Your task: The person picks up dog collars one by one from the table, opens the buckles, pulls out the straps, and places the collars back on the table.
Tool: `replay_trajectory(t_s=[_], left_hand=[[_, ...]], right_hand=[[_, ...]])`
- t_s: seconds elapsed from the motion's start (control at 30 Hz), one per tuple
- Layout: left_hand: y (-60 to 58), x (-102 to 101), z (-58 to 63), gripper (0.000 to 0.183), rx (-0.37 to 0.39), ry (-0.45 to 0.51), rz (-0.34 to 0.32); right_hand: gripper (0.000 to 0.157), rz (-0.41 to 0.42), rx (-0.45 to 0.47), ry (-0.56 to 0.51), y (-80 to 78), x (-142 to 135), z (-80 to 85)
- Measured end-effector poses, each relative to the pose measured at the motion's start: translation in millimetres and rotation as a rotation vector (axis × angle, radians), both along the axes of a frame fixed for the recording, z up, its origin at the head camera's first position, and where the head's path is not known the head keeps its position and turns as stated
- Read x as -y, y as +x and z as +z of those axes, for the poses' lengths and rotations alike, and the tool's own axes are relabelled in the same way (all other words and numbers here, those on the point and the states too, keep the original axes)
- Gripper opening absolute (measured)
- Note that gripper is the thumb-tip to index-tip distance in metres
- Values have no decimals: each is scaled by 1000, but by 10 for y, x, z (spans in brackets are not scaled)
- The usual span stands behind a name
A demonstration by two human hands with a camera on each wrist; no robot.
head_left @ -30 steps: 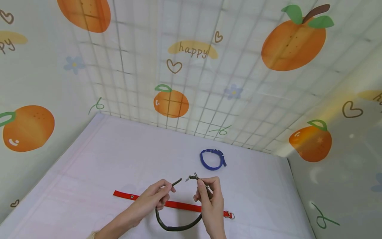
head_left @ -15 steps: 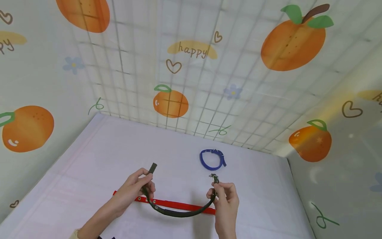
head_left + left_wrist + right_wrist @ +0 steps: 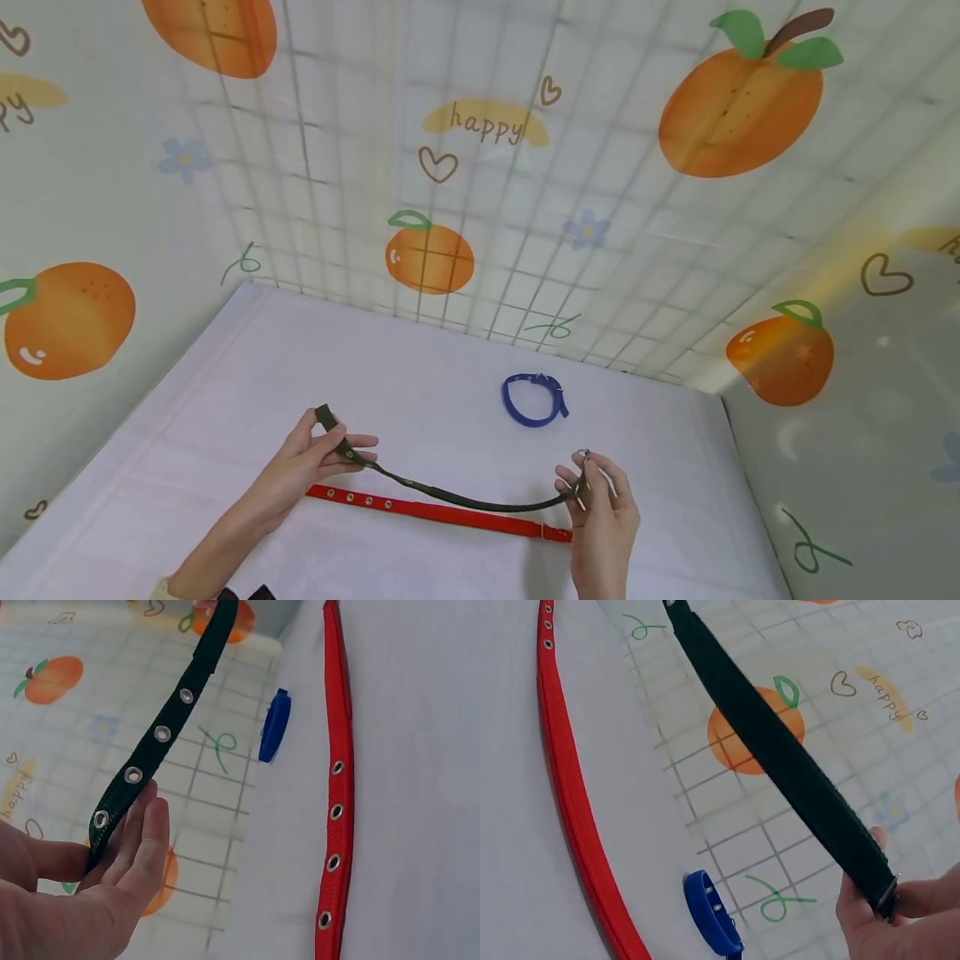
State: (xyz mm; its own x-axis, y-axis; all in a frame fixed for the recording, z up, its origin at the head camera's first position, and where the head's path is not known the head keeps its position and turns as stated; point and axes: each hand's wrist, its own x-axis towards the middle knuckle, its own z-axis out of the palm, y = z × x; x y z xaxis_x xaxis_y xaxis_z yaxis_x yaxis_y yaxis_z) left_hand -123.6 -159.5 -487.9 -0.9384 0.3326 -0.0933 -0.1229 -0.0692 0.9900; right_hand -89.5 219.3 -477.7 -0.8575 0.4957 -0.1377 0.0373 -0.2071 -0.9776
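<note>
Okay, from where I'm standing, the dark green strap (image 3: pixel 480 504) is up in the air, sagging between both hands: left hand (image 3: pixel 300 462) pinching the eyelet end between thumb and finger, other fingers stretched out, right hand (image 3: pixel 606 517) pinching the end with the metal fittings. Red strap (image 3: pixel 442 512) lies extended on the white table (image 3: pixel 360 358) below it, four metal eyelets toward the left hand, far end partly hidden by the right. Blue strap (image 3: pixel 534 422) sits curled in a loop farther back, nearer the fruit-print wall (image 3: pixel 341 200).
</note>
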Motion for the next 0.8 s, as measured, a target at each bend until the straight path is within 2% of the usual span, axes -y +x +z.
replay_trajectory(t_s=[0.1, 0.27, 0.4, 0.5, 0.67, 0.8], left_hand=[[-17, 37, -27, 28, -10, -24, 25], [-45, 99, -68, 34, -9, -72, 117], [-48, 169, -95, 39, 15, -113, 181], [-46, 234, -114, 41, 17, -155, 191], [-64, 307, -169, 32, -49, -272, 119], [-82, 311, -233, 19, -149, -462, 116]], right_hand=[[33, -15, 9, 18, -7, -49, -40], [27, -42, 66, 91, -17, -128, -121], [26, -66, 100, 99, -23, -202, -157], [32, -61, 132, 128, -31, -255, -170], [40, -30, 203, 306, -54, -317, -224], [35, -18, 319, 549, -53, -342, -284]])
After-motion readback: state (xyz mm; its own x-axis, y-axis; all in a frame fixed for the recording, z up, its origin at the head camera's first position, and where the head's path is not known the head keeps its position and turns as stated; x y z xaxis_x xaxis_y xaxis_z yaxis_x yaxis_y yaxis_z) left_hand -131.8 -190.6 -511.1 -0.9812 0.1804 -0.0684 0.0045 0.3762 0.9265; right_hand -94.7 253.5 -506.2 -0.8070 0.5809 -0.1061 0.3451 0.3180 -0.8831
